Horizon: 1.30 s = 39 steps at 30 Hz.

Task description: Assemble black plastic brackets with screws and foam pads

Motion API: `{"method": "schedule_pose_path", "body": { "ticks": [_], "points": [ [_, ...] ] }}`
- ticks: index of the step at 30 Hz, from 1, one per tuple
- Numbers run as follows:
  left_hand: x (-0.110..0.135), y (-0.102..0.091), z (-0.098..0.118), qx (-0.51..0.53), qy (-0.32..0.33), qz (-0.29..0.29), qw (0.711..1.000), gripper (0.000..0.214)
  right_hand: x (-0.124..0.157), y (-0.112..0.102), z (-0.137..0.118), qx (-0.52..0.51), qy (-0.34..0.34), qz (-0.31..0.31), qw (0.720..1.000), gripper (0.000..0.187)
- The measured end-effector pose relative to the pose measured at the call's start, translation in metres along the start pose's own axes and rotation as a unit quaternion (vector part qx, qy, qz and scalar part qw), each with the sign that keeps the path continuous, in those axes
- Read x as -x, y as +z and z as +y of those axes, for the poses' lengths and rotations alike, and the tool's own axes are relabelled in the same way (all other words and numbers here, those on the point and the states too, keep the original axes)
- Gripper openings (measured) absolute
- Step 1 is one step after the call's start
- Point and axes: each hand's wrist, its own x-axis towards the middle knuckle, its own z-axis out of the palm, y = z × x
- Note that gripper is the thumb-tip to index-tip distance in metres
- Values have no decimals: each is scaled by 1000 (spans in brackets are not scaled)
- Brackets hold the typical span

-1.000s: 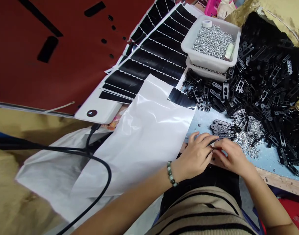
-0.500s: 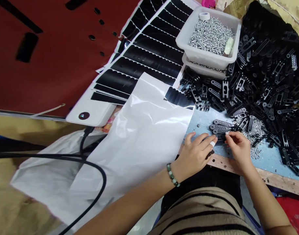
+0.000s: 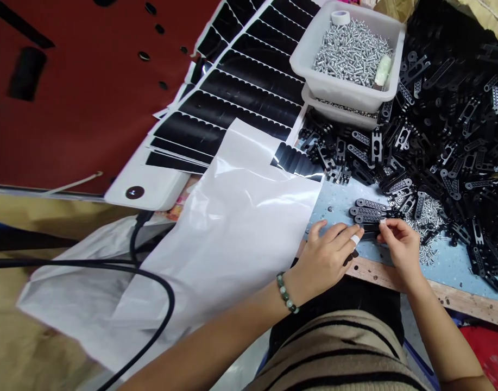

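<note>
My right hand [image 3: 401,251] pinches a black slotted plastic bracket [image 3: 370,232]; my left hand [image 3: 324,262] lies open beside it on the pale blue worktop [image 3: 334,203]

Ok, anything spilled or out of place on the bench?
Yes: loose silver screws lie scattered on the blue worktop, outside the white plastic tub holding the rest, mixed among the black perforated brackets just beyond the person's right hand. They look spilled, though it may be a working pile.
</note>
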Motion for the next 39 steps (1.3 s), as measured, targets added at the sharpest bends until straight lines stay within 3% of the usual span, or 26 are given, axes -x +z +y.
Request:
{"method": "schedule_pose_path", "body": {
  "ticks": [7, 13, 29, 33, 36, 39],
  "points": [
    [0, 2, 0, -8, 0, -2, 1000, 35, 0, 1, -2, 29, -14, -6, 999, 23],
    [0, 3, 0, -13, 3, 7, 1000, 35, 0, 1, -2, -12, 12, 1, 1000, 26],
    [-3, 1, 1, -7, 2, 8, 1000, 35, -1, -1, 4, 123, -74, -8, 990, 22],
    [-8, 0, 2, -4, 0, -6, 1000, 35, -2, -1, -5, 215, -109, -10, 970, 17],
    [-12, -4, 2, 8, -8, -16, 1000, 33, -4, -7, -12, 314, -138, -18, 939, 17],
    [-15, -11, 1, 39, -22, -20, 999, 34, -2, -12, -24, 362, -211, -23, 908, 22]
  ]
}}
